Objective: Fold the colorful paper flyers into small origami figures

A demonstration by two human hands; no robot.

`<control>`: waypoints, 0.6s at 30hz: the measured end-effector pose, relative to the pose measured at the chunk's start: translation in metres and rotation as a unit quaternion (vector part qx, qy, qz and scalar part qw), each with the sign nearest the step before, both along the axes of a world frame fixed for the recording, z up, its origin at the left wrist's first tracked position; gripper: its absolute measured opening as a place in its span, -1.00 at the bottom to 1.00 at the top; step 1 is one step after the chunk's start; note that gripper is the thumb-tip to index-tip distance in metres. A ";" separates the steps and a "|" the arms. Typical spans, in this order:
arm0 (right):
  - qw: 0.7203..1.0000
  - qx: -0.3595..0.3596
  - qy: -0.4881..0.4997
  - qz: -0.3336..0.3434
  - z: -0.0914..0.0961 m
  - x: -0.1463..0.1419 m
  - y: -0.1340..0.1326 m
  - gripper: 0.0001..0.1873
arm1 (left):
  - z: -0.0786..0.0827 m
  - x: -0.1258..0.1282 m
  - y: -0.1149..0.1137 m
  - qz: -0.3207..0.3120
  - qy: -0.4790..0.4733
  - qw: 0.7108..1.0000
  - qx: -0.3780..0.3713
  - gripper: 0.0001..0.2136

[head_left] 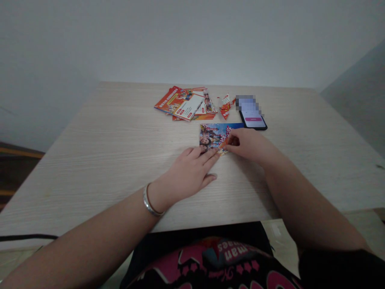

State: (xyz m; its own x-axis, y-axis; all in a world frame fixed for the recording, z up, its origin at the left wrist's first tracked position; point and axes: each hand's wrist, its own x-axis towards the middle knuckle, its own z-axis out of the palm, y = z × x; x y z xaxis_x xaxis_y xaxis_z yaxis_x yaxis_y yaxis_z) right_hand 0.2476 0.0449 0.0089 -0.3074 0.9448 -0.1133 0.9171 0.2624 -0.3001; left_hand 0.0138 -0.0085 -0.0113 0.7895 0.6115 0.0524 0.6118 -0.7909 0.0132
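Note:
A colourful printed leaflet (214, 134) lies on the table in front of me, blue along its top, with pictures and an orange part near its lower right. My left hand (192, 168), with a silver bracelet at the wrist, rests with outstretched fingers on the leaflet's lower edge, the thumb on the table. Coming in from the right, my right hand (245, 144) is closed in a pinch on the orange part of the leaflet and covers its right side. The fingertips of both hands are close together.
Behind the leaflet is a loose pile of red and white leaflets (186, 105). A folded red and white paper piece (226, 107) stands right of it, beside a phone (253, 114) with a lit screen. The pale wooden table (99, 152) meets a wall (192, 44) at the back.

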 end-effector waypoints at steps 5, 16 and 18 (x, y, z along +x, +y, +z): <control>1.000 -0.002 -0.025 0.019 -0.002 0.008 0.004 -0.75 | -0.005 0.001 0.000 -0.004 -0.007 1.000 0.023 -0.42; 0.997 -0.077 -0.010 0.002 0.000 0.014 0.011 -0.78 | -0.005 0.006 0.003 -0.002 -0.020 0.999 0.031 -0.47; 0.997 -0.076 -0.024 -0.010 0.000 0.015 0.011 -0.74 | -0.006 0.006 0.003 -0.001 -0.023 0.999 0.036 -0.49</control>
State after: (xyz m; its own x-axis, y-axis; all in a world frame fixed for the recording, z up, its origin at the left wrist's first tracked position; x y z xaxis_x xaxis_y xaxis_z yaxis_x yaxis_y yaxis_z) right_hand 0.2629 0.0562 0.0092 -0.2798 0.9216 -0.2691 0.9359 0.1994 -0.2903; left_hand 0.0203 -0.0050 -0.0172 0.7869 0.6026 0.1330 0.6096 -0.7925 -0.0161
